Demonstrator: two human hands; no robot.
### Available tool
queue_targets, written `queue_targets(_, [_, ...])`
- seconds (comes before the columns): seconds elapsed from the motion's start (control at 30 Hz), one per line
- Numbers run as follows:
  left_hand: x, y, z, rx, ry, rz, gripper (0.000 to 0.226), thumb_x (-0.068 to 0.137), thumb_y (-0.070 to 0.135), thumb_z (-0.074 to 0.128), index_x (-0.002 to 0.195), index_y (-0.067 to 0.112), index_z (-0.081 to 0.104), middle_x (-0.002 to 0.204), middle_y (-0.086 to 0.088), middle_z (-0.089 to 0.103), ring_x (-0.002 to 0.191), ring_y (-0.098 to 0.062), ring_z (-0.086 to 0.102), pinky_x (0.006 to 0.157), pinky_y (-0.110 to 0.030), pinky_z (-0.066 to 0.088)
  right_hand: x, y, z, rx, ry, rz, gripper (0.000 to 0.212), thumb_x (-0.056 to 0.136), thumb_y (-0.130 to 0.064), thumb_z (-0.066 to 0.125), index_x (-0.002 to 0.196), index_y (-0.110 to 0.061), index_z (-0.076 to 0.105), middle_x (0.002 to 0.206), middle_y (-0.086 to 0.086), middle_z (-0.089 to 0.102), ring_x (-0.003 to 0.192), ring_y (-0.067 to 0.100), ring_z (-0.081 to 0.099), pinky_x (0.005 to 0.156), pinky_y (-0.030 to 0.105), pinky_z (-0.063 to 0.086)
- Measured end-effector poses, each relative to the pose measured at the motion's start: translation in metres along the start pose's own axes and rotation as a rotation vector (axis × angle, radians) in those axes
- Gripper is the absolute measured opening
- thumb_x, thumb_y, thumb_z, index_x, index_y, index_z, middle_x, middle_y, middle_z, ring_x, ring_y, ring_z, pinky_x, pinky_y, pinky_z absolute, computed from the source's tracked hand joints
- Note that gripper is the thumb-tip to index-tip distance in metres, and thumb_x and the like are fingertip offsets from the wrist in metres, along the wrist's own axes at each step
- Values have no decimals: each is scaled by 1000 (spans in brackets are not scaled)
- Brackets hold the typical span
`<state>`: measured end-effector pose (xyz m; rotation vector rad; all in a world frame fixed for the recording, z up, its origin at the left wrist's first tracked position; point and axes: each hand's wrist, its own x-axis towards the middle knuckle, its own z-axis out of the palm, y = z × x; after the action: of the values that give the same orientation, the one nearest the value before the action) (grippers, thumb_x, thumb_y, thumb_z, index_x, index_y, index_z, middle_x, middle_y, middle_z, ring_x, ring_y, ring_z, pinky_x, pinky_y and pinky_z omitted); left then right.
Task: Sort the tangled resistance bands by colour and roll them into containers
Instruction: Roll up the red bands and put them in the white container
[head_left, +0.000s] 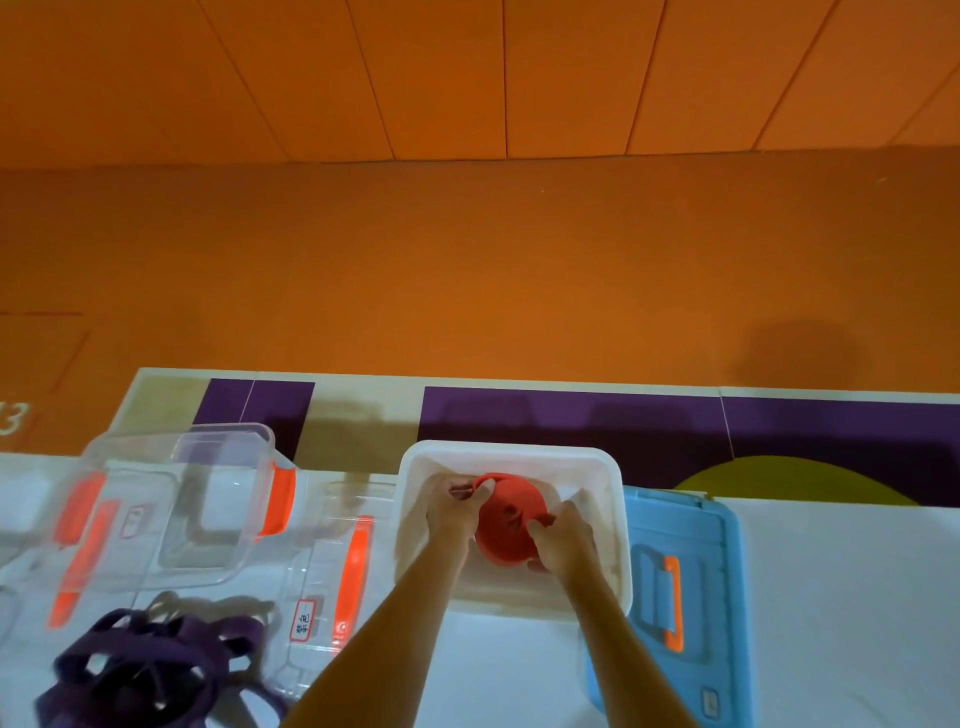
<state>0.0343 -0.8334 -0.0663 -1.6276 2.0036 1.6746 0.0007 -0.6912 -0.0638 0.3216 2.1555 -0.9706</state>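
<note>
Your left hand (451, 508) and right hand (565, 536) each grip the coiled red band (506, 522) inside the white tub (511, 448); a clear box (208, 499) stands left of them.

Purple bands (140, 670) partly off-frame, btm-left.

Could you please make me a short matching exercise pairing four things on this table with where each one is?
Things:
1. red bands
2. purple bands
3. blue lid
4. clear box

Places:
A. lying flat, right of the white tub
B. loose heap at the table's near left
C. inside the white tub, gripped by the left hand and right hand
D. open, left of the white tub

Pairs: 1-C, 2-B, 3-A, 4-D
</note>
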Motion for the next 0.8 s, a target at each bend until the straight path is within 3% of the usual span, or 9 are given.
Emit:
queue_targets(0.1, [2, -8, 1, 100, 6, 47, 33, 95, 29, 81, 117, 7, 72, 115, -8, 75, 113, -30, 68, 103, -35, 51, 0, 3, 6, -9, 2, 16, 66, 107, -20, 62, 160, -6, 25, 133, 18, 60, 95, 25, 64, 75, 42, 67])
queue_targets(0.2, [3, -17, -1, 167, 4, 98, 28, 97, 30, 77, 118, 12, 72, 107, 2, 69, 111, -26, 68, 92, -27, 44, 4, 5, 11, -67, 10, 12, 77, 106, -20, 62, 165, -6, 15, 137, 21, 60, 115, 36, 67, 90, 51, 63])
queue_targets(0.3, [5, -15, -5, 215, -26, 110, 31, 98, 33, 75, 122, 13, 69, 111, 0, 70, 111, -24, 66, 93, -28, 45, 5, 4, 12, -150, 24, -11, 67, 106, -22, 63, 159, -3, 26, 133, 20, 62, 116, 35, 68, 95, 50, 61])
queue_targets(0.43, [-4, -2, -12, 418, -84, 197, 34, 100, 23, 69, 131, 13, 60, 124, -5, 64, 113, -23, 62, 88, -27, 42, -8, -3, 2, -438, 50, -122, 46, 105, -28, 62, 144, -8, 46, 137, 12, 58, 100, 20, 61, 97, 37, 57])
queue_targets(0.53, [-26, 12, -33, 588, -165, 365, 41, 101, 18, 64, 140, 13, 55, 132, -8, 61, 116, -23, 60, 86, -25, 42, -29, -15, -12, -554, 82, -195, 36, 105, -29, 58, 136, -10, 54, 142, 13, 54, 104, 28, 65, 92, 39, 53])
queue_targets(0.67, [-76, 24, -88, 708, -223, 674, 22, 104, 20, 57, 123, 15, 65, 117, -4, 70, 105, -22, 64, 82, -27, 44, -74, -32, -20, -632, 291, -421, 29, 106, -34, 50, 130, -23, 61, 118, 2, 71, 100, 25, 72, 83, 39, 57])
queue_targets(0.8, [-119, 13, -158, 909, -54, 871, 18, 107, 27, 52, 118, 22, 65, 107, 2, 70, 94, -21, 68, 78, -35, 55, -126, -35, -9, -594, 379, -686, 24, 102, -29, 65, 126, -25, 68, 114, -3, 76, 92, 22, 76, 81, 37, 62])
